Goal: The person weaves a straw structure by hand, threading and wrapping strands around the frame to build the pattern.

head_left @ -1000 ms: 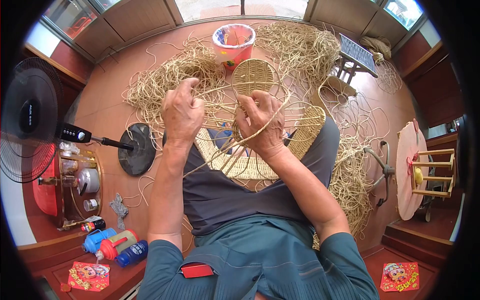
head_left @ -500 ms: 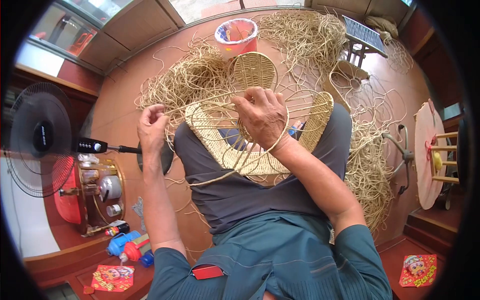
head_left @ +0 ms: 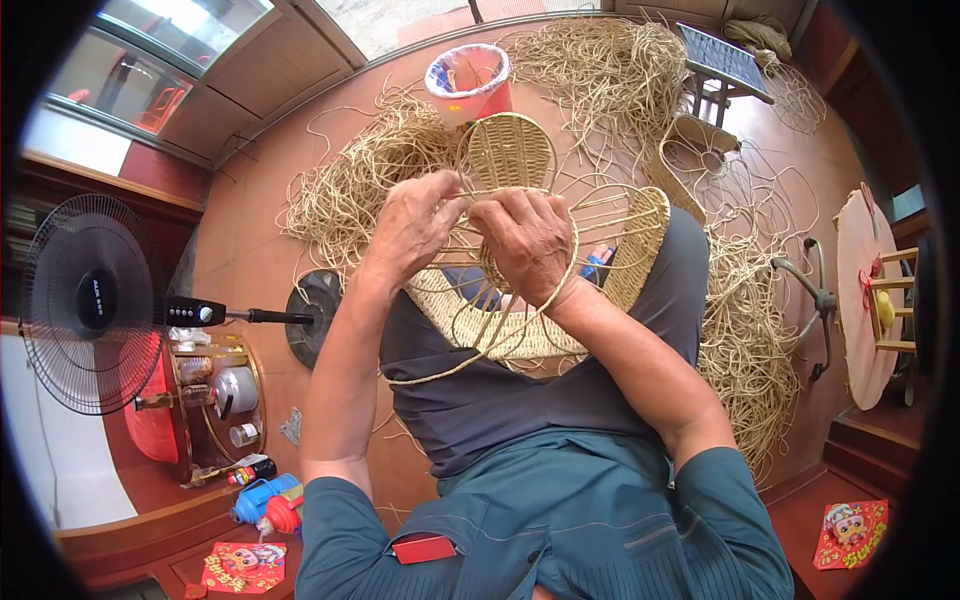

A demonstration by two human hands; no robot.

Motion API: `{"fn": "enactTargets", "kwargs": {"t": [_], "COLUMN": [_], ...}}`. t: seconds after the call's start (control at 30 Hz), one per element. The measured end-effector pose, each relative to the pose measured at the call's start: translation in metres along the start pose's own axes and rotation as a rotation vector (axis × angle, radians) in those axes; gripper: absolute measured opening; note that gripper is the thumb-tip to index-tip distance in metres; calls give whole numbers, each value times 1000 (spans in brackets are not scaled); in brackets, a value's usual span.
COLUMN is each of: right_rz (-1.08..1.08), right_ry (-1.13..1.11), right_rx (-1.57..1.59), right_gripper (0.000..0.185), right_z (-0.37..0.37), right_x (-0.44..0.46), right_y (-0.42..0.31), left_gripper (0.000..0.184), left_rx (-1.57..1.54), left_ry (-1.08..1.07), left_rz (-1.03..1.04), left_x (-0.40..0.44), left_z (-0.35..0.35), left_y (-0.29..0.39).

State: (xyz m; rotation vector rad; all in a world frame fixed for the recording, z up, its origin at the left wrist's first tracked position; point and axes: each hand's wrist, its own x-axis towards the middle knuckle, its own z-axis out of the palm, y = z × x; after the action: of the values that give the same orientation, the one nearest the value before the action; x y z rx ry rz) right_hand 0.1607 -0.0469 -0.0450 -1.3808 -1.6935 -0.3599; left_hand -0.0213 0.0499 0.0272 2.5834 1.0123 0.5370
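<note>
Half a second ago the left hand point(head_left: 415, 228) was well out to the side, a strand stretched between it and the right hand point(head_left: 528, 243); now it has come in just beside the right, and that stretch no longer shows. For the weaving, this suggests a long pull has given way to close finger work at one spot. The left thumb and forefinger are near each other, but I cannot tell whether they pinch anything. The right hand is curled over, seemingly gripping the middle of the woven piece point(head_left: 530, 340), whose band rests on the lap below both hands, with spokes crossing it. The right knuckles hide what lies beneath them. A loose cord point(head_left: 435, 377) bends past the right wrist and down across the thigh below the left hand, where it could snag. Just beyond the hands stands a woven disc point(head_left: 508, 150); whether it joins the piece is unclear. Farther out are a bucket point(head_left: 488, 106) and a tangled heap point(head_left: 375, 165) ahead of the left hand. More cord point(head_left: 745, 360) lies right of the right hand, and a fan point(head_left: 95, 295) stands well left of the left, apart from the work.
</note>
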Motion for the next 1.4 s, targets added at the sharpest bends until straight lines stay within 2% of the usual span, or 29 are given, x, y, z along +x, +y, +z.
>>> {"fn": "enactTargets", "kwargs": {"t": [0.03, 0.07, 0.17, 0.23, 0.3, 0.37, 0.43, 0.5, 0.6, 0.63, 0.67, 0.73, 0.8, 0.9, 1.0, 1.1, 1.23, 1.3, 1.4], "right_rz": [-1, 0, 2, 1, 6, 25, 46, 61, 113, 106, 99, 85, 68, 52, 44, 57, 35, 34, 31], "right_ry": [1, 2, 1, 11, 37, 48, 61, 71, 61, 69, 73, 55, 22, -25, -18, -49, -17, -15, -15], "right_rx": [2, 6, 16, 26, 33, 49, 67, 87, 101, 114, 126, 120, 84, 83, 54, 29, 15, 19, 31], "right_gripper": [14, 14, 12, 11, 11, 14, 16, 15, 14, 15, 16, 18, 20, 22, 27, 32, 20, 17, 15], "right_z": [0, 0, 0, 1, 1, -1, -1, 4, 5, 5, 4, 0, -4, -5, 1, 1, 1, 1, -2], "right_x": [0, 1, 0, 0, -2, -1, -1, -2, 0, 0, 0, 1, 4, 4, 3, 2, 6, 4, 0], "right_y": [1, 0, 1, 2, 1, 0, 0, 1, 1, 0, 0, -2, -4, -5, -2, -3, -3, -3, -2], "left_gripper": [18, 23, 22, 20, 26, 24, 20, 12, 15, 19, 25, 34, 34, 31, 25, 19, 22, 25, 27], "left_rx": [-39, -127, -53, -92, -123, -229, -370, -442, 2, 32, 60, -21, -31, -262, -105, -168, -405, -383, -495], "left_ry": [-85, -42, 10, 95, 264, 457, 560, 554, 313, 357, 397, 359, 168, -59, -198, -137, -44, 93, 402], "left_rz": [-41, -38, -34, -292, -417, -530, -802, -1106, -843, -694, -548, -324, -183, -145, -83, -107, -211, -356, -523], "left_x": [2, 2, -4, -19, -46, -93, -164, -179, -195, -175, -139, -80, -34, -4, 8, 3, -15, -34, -95], "left_z": [1, 5, 3, -11, -28, -47, -77, -97, -64, -54, -41, -31, -30, -8, 3, 6, -7, -28, -41], "left_y": [0, 2, -7, -25, -87, -183, -322, -285, -324, -293, -232, -134, -50, -16, -19, -19, -37, -56, -168]}}
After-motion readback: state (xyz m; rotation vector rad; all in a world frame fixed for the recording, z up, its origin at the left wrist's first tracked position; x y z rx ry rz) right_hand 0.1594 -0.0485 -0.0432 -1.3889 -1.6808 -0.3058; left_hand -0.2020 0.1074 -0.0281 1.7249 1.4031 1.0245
